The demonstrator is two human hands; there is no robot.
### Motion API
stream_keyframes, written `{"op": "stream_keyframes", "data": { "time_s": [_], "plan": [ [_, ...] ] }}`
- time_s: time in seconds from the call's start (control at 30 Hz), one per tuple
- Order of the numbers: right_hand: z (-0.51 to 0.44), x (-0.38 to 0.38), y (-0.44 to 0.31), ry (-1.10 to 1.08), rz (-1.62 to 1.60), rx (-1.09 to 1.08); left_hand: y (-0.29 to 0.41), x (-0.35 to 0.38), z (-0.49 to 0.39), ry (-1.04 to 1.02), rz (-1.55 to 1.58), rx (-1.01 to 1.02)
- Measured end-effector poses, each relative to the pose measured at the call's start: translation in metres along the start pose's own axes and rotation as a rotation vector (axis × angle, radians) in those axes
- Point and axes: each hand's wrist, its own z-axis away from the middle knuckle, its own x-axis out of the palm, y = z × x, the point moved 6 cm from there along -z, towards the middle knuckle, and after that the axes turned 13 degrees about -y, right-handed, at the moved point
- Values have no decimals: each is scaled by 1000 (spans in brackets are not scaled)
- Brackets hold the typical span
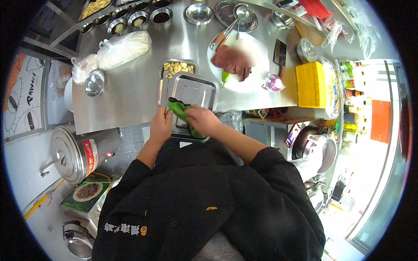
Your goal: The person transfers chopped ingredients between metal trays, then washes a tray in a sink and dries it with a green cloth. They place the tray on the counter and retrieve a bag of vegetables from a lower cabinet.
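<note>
A rectangular steel tray or lid (192,87) lies over a second steel tray (160,87), whose uncovered far end holds peeled garlic cloves (178,68). My left hand (161,125) grips the left side of the steel tray, its thumb beside a green cloth (178,109). With my right hand (203,120) I hold that bunched, dark-edged cloth against the near part of the tray. The hands partly hide the near end of the trays, and the fingers under the rim are out of sight.
Ahead right, a white round cutting board (258,83) carries dark red meat (225,60) and a green pepper (225,77). A cleaver (280,52) and a wrapped purple onion (273,82) are beyond. Filled plastic bags (125,49) and a steel bowl (94,83) stand left.
</note>
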Motion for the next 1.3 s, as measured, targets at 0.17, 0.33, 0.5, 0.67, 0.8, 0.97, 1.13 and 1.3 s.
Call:
{"op": "stream_keyframes", "data": {
  "time_s": [0.17,0.33,0.5,0.67,0.8,0.97,1.13,1.3],
  "plan": [
    [54,-84,80,366,-75,389,-22,1,-2,-7,-91,-60],
    [69,-173,151,706,-99,417,-17,12,0,14,-111,-24],
    [26,-192,212,546,42,557,0,29,9,34,-161,-81],
    [-2,-180,262,254,139,859,12,40,17,19,-214,-189],
    [14,-210,245,316,60,712,12,44,15,55,-230,-201],
    [86,-321,208,624,-24,417,4,55,8,80,-262,-194],
    [185,-436,221,692,260,520,6,74,-4,89,-217,-190],
    [217,-423,249,562,571,888,18,90,-9,76,-231,-207]
  ]
}}
